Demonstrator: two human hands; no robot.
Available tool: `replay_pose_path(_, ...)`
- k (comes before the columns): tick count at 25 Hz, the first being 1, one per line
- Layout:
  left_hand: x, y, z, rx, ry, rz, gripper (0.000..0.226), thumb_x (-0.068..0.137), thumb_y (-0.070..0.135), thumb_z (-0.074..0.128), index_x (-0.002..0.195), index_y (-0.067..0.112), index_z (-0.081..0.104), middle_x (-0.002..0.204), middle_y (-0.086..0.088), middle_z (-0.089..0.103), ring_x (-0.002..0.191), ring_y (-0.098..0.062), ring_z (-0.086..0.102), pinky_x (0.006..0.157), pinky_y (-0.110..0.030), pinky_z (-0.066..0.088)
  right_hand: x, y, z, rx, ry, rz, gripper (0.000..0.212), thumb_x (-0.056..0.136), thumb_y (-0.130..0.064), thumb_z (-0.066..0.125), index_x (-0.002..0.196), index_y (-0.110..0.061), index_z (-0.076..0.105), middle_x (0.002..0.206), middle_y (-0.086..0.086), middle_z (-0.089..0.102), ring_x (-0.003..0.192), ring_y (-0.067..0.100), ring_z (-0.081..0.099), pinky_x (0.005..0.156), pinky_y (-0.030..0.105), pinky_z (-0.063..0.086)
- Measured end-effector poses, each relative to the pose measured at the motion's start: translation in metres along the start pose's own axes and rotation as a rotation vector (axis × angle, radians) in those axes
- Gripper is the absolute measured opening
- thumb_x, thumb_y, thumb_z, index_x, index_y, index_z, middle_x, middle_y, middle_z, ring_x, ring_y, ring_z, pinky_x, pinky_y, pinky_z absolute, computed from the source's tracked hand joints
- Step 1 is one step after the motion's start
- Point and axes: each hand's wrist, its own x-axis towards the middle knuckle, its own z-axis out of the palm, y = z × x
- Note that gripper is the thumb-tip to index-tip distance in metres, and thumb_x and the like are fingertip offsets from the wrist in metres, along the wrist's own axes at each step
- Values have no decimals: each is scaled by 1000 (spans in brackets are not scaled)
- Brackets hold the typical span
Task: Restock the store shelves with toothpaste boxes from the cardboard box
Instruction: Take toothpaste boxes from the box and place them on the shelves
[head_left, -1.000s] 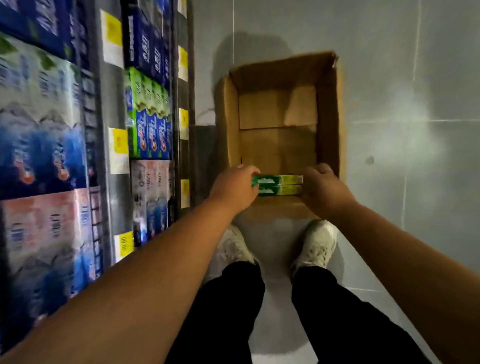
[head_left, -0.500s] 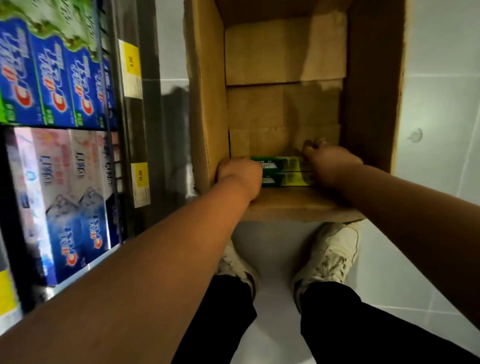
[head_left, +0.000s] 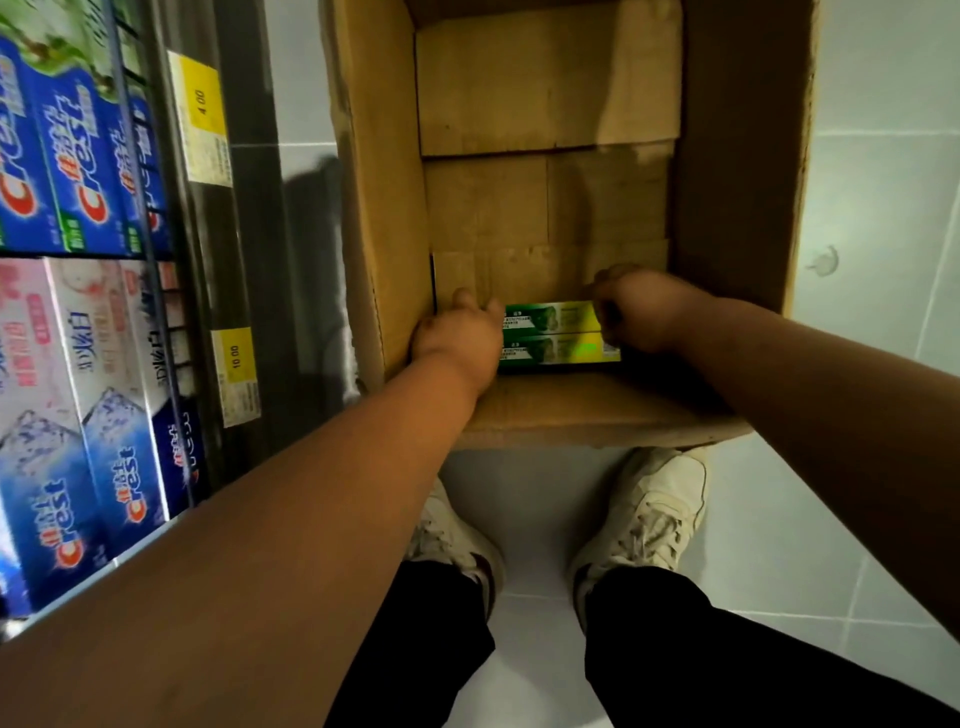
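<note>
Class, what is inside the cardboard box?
Inside the cardboard box: two green toothpaste boxes, left hand and right hand gripping their ends. Whatever lies beneath them is covered.

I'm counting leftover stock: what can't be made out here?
Head view, the only one:
The green toothpaste boxes: both ends covered by the left hand and right hand; any boxes beneath the visible two hidden.
Their print: too small to read.
The cardboard box: far end cut off by the top edge.

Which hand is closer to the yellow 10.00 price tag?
Left. The left hand holds the green toothpaste boxes at the end toward the price tag, across the cardboard box wall; the right hand holds the opposite end, farther away.
</note>
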Motion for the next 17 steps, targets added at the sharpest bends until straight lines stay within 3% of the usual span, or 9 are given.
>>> replay_pose_path(2, 3, 0, 0, -1, 22, -11, 50, 90, 11, 56, 134, 9, 32, 127, -22, 37, 103, -37, 55, 68, -40, 38, 2, 2, 0, 84, 45, 34, 15, 80, -5, 64, 85, -17, 55, 106, 10, 54, 98, 30, 56, 80, 33, 47)
replay_pose_path(5, 4, -1, 2, 1, 79, -18, 52, 90, 11, 55, 136, 10, 29, 128, -21, 35, 101, -36, 56, 67, -39, 37, 4, 0, -5, 261, 183, 131, 19, 83, -5, 62, 97, -16, 55, 107, 6, 50, 93, 24, 51, 74, 27, 38)
replay_pose_path(10, 3, -2, 7, 63, 255, -61, 47, 89, 21, 59, 130, 9, 38, 129, -19, 35, 94, -32, 58, 65, -37, 41, 14, -3, -12, 662, 367, 331, 22, 89, -8, 60, 105, -17, 48, 106, 5, 54, 90, 22, 53, 71, 29, 43)
replay_pose_path(13, 6, -4, 14, 94, 169, -1, 44, 90, 23, 58, 129, 9, 43, 130, -18, 41, 108, -34, 54, 82, -42, 46, 19, -11, -15, 1143, 360, 426, 32, 92, -6, 57, 121, -13, 46, 116, 6, 49, 98, 26, 54, 65, 38, 52)
replay_pose_path(15, 12, -5, 14, 100, 91, 38, 43, 90, 19, 57, 129, 10, 43, 129, -17, 46, 113, -34, 52, 85, -44, 46, 23, -12, -16, 1234, 378, 450, 32, 93, -6, 56, 123, -10, 47, 115, 7, 49, 94, 25, 55, 53, 30, 54)
replay_pose_path(17, 19, -7, 10, 103, 39, 94, 42, 89, 16, 58, 129, 11, 44, 126, -15, 52, 111, -34, 55, 77, -41, 45, 27, -10, -16, 1245, 390, 462, 29, 94, -8, 56, 122, -11, 49, 108, 5, 51, 81, 19, 56, 39, 18, 49)
